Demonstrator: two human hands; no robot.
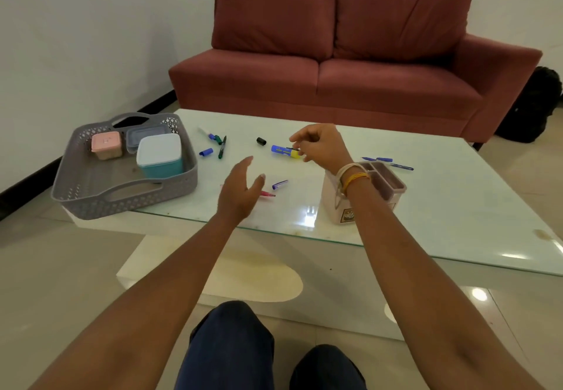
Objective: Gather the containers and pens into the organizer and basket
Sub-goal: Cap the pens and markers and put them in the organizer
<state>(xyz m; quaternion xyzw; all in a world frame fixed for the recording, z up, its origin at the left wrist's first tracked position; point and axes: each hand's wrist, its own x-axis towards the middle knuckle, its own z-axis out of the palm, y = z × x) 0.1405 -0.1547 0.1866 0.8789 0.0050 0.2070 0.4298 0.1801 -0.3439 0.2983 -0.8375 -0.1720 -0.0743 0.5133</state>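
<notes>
Grey lattice basket (91, 188) at the counter's (457, 207) left edge, overhanging the near left corner, holding three lidded containers: a pink-lidded one (106, 145), a grey-lidded one (146, 134) behind, a white-lidded teal one (159, 155) nearest the counter's middle. Pink compartmented organizer (380, 188) close to the near edge, right of centre, partly hidden behind the right wrist. Pens scattered between the two: a green marker (221, 147), a blue cap (206, 152) and a white-and-blue pen (205, 133) toward the far left; a black cap (261, 141) near the middle; a blue-and-yellow marker (285, 152) just beside it; a small blue pen (279, 184) and a red pen (268, 194) closer to the near edge; several blue pens (387, 161) beyond the organizer toward the right. Right hand (323, 146) raised over the blue-and-yellow marker, fingers (300, 138) curled loosely, tips close together near the marker's yellow end; contact not clear enough to tell. Left hand (240, 194) hovering above the red pen, fingers (243, 167) spread and empty, thumb apart. Threads and bangles around the right wrist. Red sofa (335, 54) beyond the far edge.
</notes>
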